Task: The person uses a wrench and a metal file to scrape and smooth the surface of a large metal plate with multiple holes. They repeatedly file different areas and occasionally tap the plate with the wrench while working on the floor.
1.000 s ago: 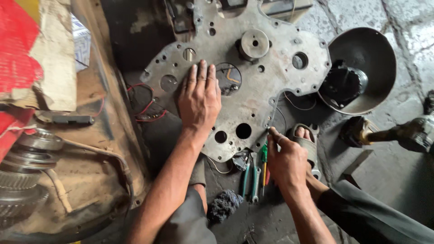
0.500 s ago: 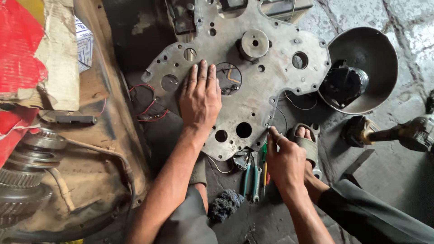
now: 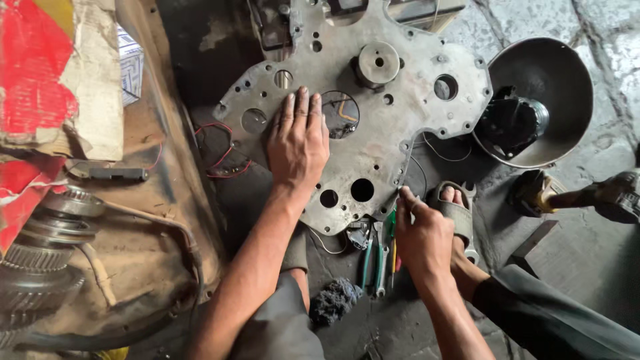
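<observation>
A large grey metal plate (image 3: 407, 100) with many round holes and a round hub lies on the dirty floor. My left hand (image 3: 298, 137) rests flat on it, fingers spread, beside a big round opening. My right hand (image 3: 421, 235) is at the plate's lower right edge, fingers pinched on a small thin tool or part that I cannot make out. Just left of that hand lie pliers and screwdrivers (image 3: 379, 250) with green and blue handles.
A dark metal bowl (image 3: 563, 73) holding a black part (image 3: 510, 123) sits at the right. My sandalled foot (image 3: 457, 210) is beside my right hand. Gears (image 3: 40, 267) and red-and-white cardboard (image 3: 47, 87) fill the left. A dark rag (image 3: 333, 300) lies near my knee.
Both hands stay where they were; only the view has shifted slightly.
</observation>
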